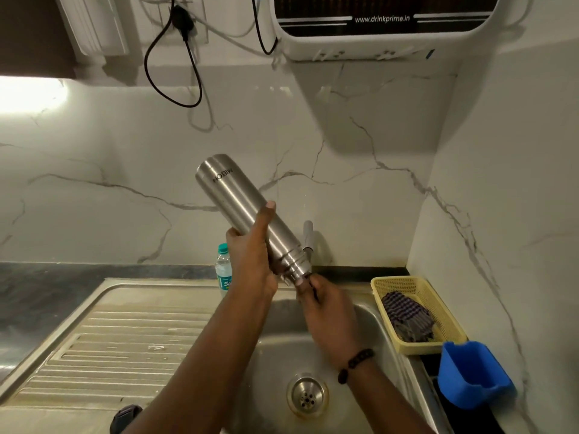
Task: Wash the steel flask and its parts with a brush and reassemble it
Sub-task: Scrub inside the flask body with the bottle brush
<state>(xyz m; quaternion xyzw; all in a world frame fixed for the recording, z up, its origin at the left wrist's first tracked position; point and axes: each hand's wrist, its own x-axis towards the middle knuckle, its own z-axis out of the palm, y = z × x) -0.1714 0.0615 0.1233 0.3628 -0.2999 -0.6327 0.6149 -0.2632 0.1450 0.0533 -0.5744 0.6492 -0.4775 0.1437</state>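
The steel flask (pixel 233 200) is held upside down and tilted over the sink, its base up to the left and its threaded neck down to the right. My left hand (pixel 250 261) grips the flask body near the neck. My right hand (pixel 326 305) is at the flask's mouth, fingers curled round something thin and dark; what it holds is mostly hidden. The cap is not in view.
The steel sink (pixel 372 314) with its drain (pixel 307 396) lies below, a ribbed drainboard (pixel 125 339) to the left. The tap (pixel 308 236) stands behind the flask. A plastic water bottle (pixel 223 270), a yellow basket (pixel 438 296) with a dark cloth and a blue container (pixel 470 371) stand around.
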